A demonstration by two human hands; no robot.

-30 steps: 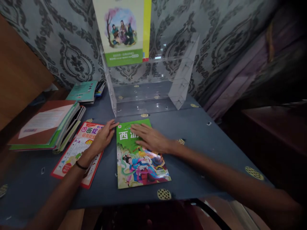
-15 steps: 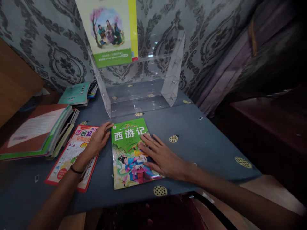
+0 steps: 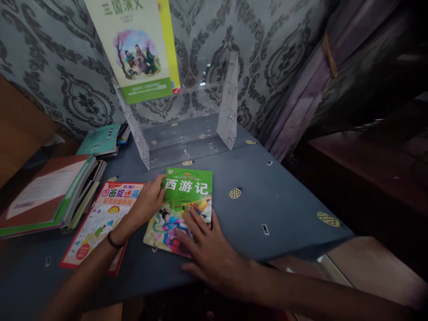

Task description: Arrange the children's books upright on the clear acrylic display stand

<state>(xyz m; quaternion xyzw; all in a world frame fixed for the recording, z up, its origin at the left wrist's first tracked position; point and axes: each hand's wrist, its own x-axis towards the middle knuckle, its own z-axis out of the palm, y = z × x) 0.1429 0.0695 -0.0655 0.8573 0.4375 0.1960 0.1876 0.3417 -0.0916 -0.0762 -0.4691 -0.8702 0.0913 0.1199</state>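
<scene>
Near the tabletop's (image 3: 287, 191) front edge, the green book (image 3: 182, 200) has turned clockwise, apparently being re-angled between 2 hands: the right hand (image 3: 210, 249) spread across its lower cover, the left hand (image 3: 152, 196) narrow at its upper-left edge, grip unclear.
</scene>
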